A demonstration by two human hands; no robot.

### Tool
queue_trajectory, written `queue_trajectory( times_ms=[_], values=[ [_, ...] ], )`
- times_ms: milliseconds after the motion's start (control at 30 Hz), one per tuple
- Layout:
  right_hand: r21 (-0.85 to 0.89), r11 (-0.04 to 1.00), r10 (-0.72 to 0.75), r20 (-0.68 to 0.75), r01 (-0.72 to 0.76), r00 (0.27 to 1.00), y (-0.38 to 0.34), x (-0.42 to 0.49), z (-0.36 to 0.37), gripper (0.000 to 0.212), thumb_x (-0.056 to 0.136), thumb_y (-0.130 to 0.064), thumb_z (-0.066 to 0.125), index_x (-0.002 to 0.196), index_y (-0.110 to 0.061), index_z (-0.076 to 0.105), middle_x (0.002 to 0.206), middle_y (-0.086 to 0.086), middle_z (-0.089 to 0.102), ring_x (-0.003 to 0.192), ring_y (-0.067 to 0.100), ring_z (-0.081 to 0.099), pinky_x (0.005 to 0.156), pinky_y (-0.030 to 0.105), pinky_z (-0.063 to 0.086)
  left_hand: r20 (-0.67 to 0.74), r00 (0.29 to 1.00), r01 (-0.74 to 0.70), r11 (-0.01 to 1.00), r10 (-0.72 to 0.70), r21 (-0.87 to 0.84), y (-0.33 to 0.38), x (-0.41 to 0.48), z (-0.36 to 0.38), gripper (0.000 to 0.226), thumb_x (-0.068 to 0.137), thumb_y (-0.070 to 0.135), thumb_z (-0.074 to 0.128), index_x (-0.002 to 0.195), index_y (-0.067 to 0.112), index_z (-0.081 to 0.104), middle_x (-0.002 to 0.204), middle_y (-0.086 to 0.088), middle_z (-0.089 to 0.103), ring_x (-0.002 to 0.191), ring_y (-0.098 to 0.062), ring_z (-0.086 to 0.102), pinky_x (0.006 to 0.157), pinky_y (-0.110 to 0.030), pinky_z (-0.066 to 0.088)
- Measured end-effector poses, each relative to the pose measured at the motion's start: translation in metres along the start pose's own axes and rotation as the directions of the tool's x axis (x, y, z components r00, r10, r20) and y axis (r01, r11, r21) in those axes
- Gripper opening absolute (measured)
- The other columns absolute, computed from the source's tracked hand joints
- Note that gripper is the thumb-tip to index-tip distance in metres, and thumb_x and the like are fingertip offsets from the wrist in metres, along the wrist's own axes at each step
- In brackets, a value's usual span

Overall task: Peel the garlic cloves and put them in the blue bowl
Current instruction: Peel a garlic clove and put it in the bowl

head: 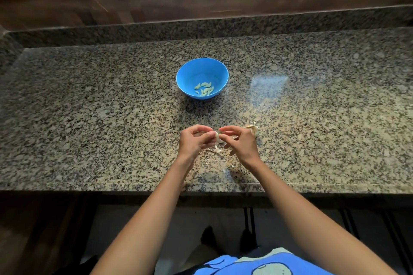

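Looking down at the counter [89, 118], I see the speckled stone run wide to both sides, and everything that matters sits in a narrow band up its middle. The blue bowl [202, 67] stands on it well ahead of both arms, with a small heap of peeled cloves [204, 90] on its floor. Nearer to me, the left grip [194, 140] and right grip [242, 143] meet above the front part of the counter. The left is curled and pinches a pale garlic clove [216, 136] at its fingertips. The right has thumb and forefinger closed on that clove's far end, I judge to pull skin, with its other fingers loose. A partly stripped garlic head [253, 128] lies just behind the right grip, touching or nearly touching it; I cannot tell which. Papery skins [215, 150] lie on the counter under the two grips. The clove's long axis seems to run roughly toward and away from me, though it is too small to be sure. What the next move turns on: the bowl lies almost straight ahead of the left grip, a little left of the clove, with nothing between. I judge the left, which carries the clove, to have the shorter and straighter path for the drop.
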State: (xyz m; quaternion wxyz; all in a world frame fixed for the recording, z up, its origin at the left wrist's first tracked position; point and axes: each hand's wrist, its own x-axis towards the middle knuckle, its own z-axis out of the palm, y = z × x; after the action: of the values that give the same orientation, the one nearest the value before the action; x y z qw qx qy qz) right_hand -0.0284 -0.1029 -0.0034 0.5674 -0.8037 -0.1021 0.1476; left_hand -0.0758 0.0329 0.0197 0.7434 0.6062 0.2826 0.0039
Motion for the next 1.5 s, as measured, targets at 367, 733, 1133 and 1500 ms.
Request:
queue_trajectory(
  times_ms=[367,733,1133,1500],
  values=[
    [0.325,0.935,0.136,0.040,-0.141,0.990,-0.007,-0.003,0.001,0.009,0.080,-0.011,0.069,0.086,-0.004,0.070,0.074,0.015,0.070,0.053,0.017,0.062,0.045,0.020,0.049,0.074,0.986,-0.162,0.972,0.151,0.172,-0.012,-0.005,0.003,0.036,0.075,-0.003,0.071,0.109,0.004,0.065,0.101,-0.008,0.070,0.090,-0.018,0.068,0.079,-0.027,0.055],
    [0.268,0.953,0.125,0.063,-0.138,0.990,-0.010,0.000,-0.002,0.006,0.084,-0.005,0.062,0.083,-0.003,0.068,0.072,0.014,0.068,0.051,0.017,0.061,0.041,0.019,0.047,0.069,0.996,-0.054,0.994,0.048,0.090,-0.008,-0.001,0.001,0.034,0.071,-0.004,0.073,0.105,-0.001,0.067,0.094,-0.017,0.070,0.082,-0.022,0.068,0.069,-0.022,0.054],
    [0.036,0.983,0.182,-0.088,-0.180,0.979,-0.005,0.007,-0.001,0.020,0.084,-0.025,0.065,0.078,-0.006,0.068,0.070,0.006,0.069,0.055,0.017,0.063,0.047,0.024,0.052,-0.072,0.997,-0.025,0.992,0.034,0.122,-0.004,0.017,-0.021,0.018,0.077,-0.004,0.067,0.094,0.000,0.069,0.088,-0.014,0.070,0.074,-0.020,0.067,0.067,-0.022,0.055],
    [-0.383,0.898,0.172,-0.151,-0.218,0.973,0.006,0.009,-0.003,0.010,0.086,-0.017,0.061,0.089,-0.012,0.069,0.098,0.001,0.068,0.094,0.015,0.056,0.072,0.018,0.035,-0.266,0.907,-0.004,0.640,0.326,0.769,-0.009,0.046,-0.062,0.022,0.088,0.009,0.060,0.109,0.010,0.066,0.108,-0.008,0.067,0.074,-0.011,0.061,0.060,-0.024,0.054]
  ],
)
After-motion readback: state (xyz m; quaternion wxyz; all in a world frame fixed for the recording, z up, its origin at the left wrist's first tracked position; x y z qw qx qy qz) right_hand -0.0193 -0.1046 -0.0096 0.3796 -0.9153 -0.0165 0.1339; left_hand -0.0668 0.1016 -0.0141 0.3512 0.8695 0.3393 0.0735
